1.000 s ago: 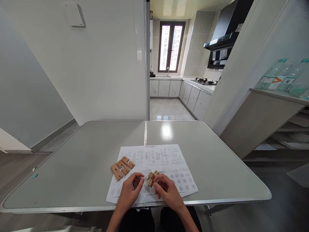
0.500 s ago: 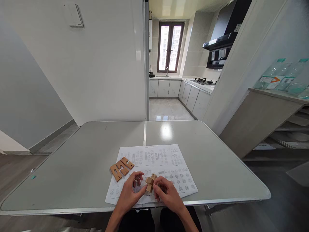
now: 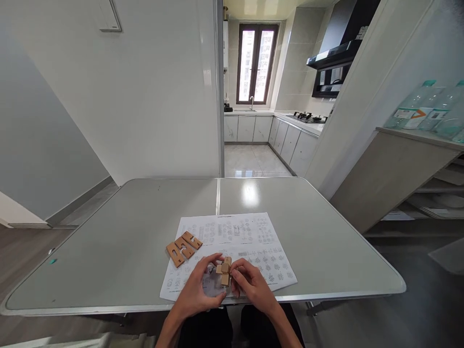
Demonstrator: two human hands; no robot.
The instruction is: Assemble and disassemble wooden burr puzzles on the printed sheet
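Observation:
A small wooden interlocking puzzle, made of crossed light-brown blocks, is held just above the printed sheet. My right hand pinches its right side between thumb and fingers. Around its left side my left hand is spread in a C shape, thumb below and fingers above, apart from the blocks as far as I can see. Beneath both hands lies the white instruction sheet, covered with small line diagrams. Flat notched wooden pieces marked with numbers lie on its left edge.
The grey-green table has a metal rim, with its near edge close to my lap. A small green scrap lies at the far left. To the right, plastic bottles stand on a shelf unit.
The puzzle has turned in my right hand to a more upright cross. My left hand has opened wider, its thumb moving down off the blocks. The view has tilted slightly downward.

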